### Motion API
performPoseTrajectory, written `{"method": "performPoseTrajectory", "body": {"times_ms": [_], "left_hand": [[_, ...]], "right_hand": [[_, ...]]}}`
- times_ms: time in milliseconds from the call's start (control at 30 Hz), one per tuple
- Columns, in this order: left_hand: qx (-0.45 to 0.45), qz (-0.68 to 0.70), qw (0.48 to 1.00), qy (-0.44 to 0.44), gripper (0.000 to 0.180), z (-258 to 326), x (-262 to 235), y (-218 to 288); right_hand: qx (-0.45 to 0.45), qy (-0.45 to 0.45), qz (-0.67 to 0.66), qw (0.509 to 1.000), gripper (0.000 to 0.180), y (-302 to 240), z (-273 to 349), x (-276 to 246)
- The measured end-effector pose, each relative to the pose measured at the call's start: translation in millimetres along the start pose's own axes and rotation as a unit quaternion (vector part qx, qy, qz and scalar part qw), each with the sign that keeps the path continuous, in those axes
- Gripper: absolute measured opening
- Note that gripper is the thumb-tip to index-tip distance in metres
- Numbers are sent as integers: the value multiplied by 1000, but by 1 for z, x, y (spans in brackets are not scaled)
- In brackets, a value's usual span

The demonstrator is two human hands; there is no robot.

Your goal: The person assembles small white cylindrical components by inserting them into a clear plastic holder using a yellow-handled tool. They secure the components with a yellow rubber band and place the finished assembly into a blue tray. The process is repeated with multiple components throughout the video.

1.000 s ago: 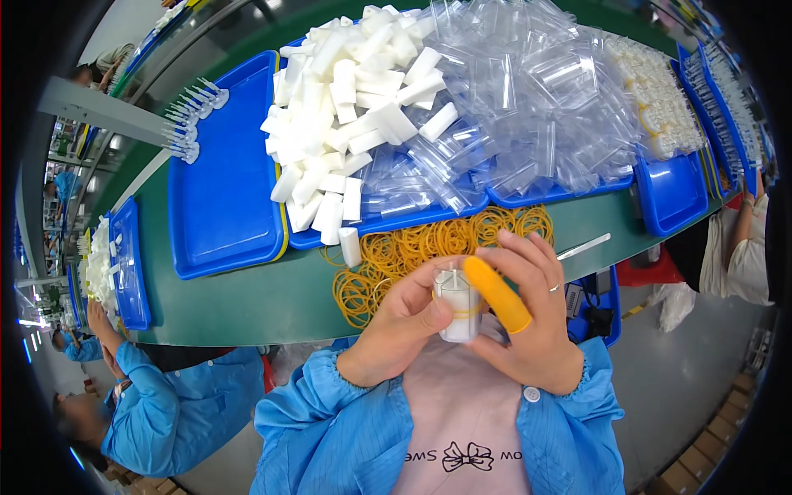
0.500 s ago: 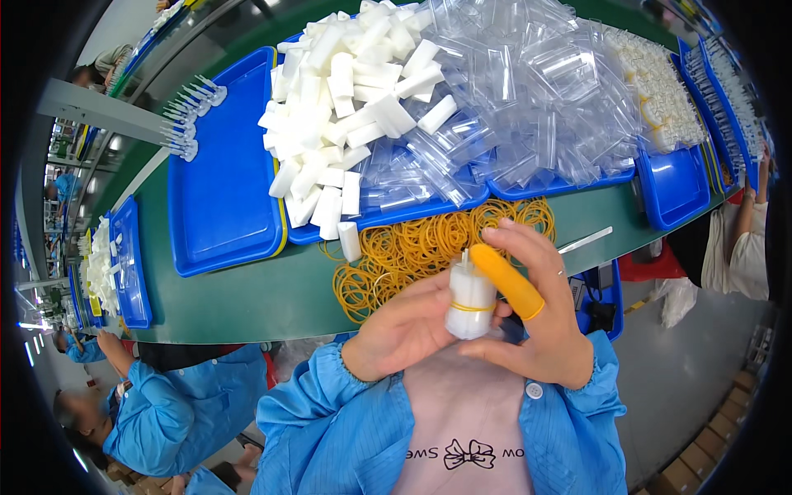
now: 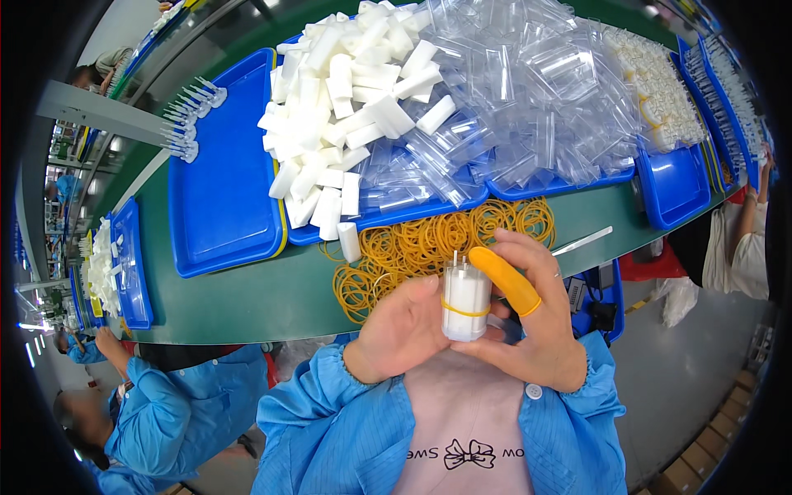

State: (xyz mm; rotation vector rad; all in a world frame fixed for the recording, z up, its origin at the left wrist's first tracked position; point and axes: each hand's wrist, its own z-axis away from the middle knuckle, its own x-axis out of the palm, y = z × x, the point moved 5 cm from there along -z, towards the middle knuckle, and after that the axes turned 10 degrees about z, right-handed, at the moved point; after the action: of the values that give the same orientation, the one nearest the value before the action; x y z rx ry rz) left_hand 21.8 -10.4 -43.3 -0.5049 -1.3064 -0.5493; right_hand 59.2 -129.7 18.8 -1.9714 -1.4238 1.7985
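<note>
My right hand (image 3: 544, 334) grips a clear plastic-wrapped white foam piece (image 3: 466, 299) upright, with a yellow rubber band (image 3: 464, 312) around its middle. Thin prongs stick out of its top. An orange finger cot (image 3: 505, 279) covers my right index finger. Beside the piece, my left hand (image 3: 400, 328) is spread with its palm toward it; its fingertips are partly hidden. A heap of yellow rubber bands (image 3: 412, 243) lies on the table just beyond both hands.
White foam blocks (image 3: 338, 91) and clear plastic sleeves (image 3: 528, 91) fill blue trays ahead. To the left, a blue tray (image 3: 223, 198) bears several pronged white parts (image 3: 194, 111). A metal strip (image 3: 582, 240) lies right of the bands. A co-worker (image 3: 181, 404) sits at lower left.
The banded foam piece has turned slightly in my right hand and shows its prongs more clearly. My left hand has drawn a little to the left, away from it.
</note>
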Motion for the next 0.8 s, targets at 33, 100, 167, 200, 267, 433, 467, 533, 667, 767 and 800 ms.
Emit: {"method": "performPoseTrajectory", "body": {"times_ms": [33, 100, 167, 200, 267, 433, 467, 533, 667, 767, 800], "left_hand": [[14, -32, 999, 15, 51, 1, -2, 1], [72, -161, 979, 106, 52, 0, 3, 4], [92, -219, 960, 146, 52, 1, 1, 6], [83, -216, 963, 141, 51, 2, -4, 6], [77, -209, 965, 135, 51, 1, -4, 5], [12, -68, 997, 29, 50, -4, -4, 3], [11, -65, 997, 37, 50, -4, -3, 3], [2, -57, 997, 54, 50, -4, 0, 2], [-19, -65, 997, 39, 49, -5, 3, -2], [39, -136, 988, 62, 49, -1, -2, 1], [75, -187, 975, 92, 51, -1, 0, 4]], "right_hand": [[-10, 1, 25, 1000, 67, -1, 0, -1], [-31, 4, 76, 997, 65, -4, 0, -2], [-35, 16, 101, 994, 65, -4, 4, 0], [-36, 23, 113, 993, 65, -4, 6, 0], [-42, 12, 135, 990, 67, -6, 4, 0], [-10, 3, 54, 998, 72, -2, 0, -7], [-6, 6, 43, 999, 72, 1, 1, -8], [-3, 14, 23, 1000, 70, 5, 4, -8], [-21, 28, 35, 999, 64, 4, 5, -8], [-30, 42, 77, 996, 60, -1, 6, -6], [-33, 49, 89, 994, 59, -2, 7, -6]]}}
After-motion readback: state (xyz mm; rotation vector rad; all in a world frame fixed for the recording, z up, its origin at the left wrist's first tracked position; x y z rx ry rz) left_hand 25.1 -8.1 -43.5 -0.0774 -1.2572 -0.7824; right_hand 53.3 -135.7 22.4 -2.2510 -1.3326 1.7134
